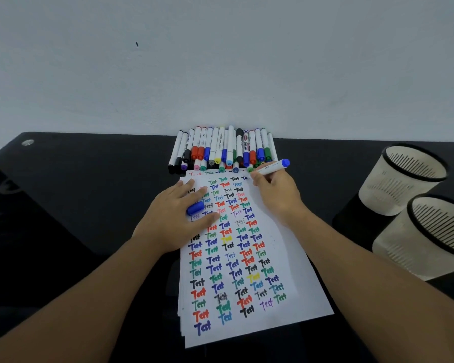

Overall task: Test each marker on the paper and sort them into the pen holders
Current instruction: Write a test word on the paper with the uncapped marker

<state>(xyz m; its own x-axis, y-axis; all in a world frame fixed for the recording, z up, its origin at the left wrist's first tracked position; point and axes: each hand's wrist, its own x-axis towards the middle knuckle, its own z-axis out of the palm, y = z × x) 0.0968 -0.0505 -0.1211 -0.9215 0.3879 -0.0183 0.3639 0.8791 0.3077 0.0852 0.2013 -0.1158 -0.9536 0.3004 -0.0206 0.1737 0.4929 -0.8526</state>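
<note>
Paper (281, 260) lies lengthwise on a black desk (89, 205), a small stack of white sheets whose top sheet is covered in rows of the word "Test" in red, blue, green, black, purple and yellow.

We see two bare forearms reaching in from the bottom of the view. The right hand (274, 191) has its fingers curled around a white whiteboard marker (271, 169) with a blue end. The marker slants up and away to the right, and its writing end points down at the top right corner of the sheet, just past the fingertips; we cannot see the tip itself.

The left hand (176, 216) lies across from that grip, on the upper left part of the sheet. Its fingers are stretched out and press flat on the paper, and a blue marker cap (195, 208) sits tucked between the thumb and the forefinger.

Just beyond the gripped marker, a pile of markers (220, 149) rests against the pale wall (220, 61), with caps in black, red, blue, green, purple, grey and yellow facing us. The nearest of them touch the paper's far edge.

Well off to the right of the writing hand stand two cream pen holders, one farther back (401, 179) and one closer (430, 237). Both have dark rims and slotted sides and stand just beside each other.
</note>
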